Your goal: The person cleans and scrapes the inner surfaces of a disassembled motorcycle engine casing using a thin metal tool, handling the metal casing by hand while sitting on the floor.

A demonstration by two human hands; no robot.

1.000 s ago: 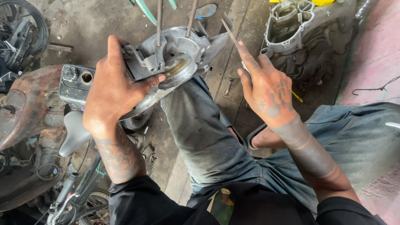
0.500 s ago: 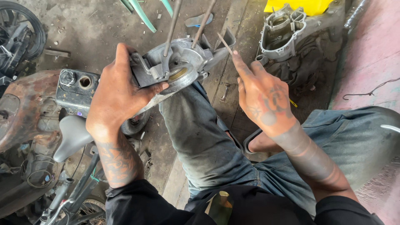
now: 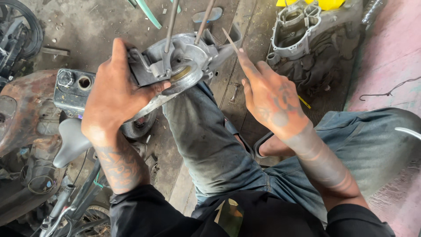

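My left hand (image 3: 115, 94) grips a grey metal engine casing (image 3: 184, 66) that rests on my left knee, thumb hooked near its round bronze-ringed opening. Two thin metal rods (image 3: 171, 24) stick up out of the casing. My right hand (image 3: 269, 96) is just right of the casing, fingers pinched on a thin flat metal strip (image 3: 229, 37) that points up and to the left. The strip's tip sits close to the casing's right edge; whether it touches, I cannot tell.
Another grey engine cover (image 3: 298, 26) lies on dark cloth at the top right. A rusty fuel tank (image 3: 22, 105), a small black box with caps (image 3: 72, 87), a grey bicycle saddle (image 3: 70, 140) and bike frame sit at the left. Pink floor (image 3: 390, 52) at right.
The view has shifted slightly; the casing and both hands sit a little lower and more central. My right hand has straightened with the strip, staying beside the casing.
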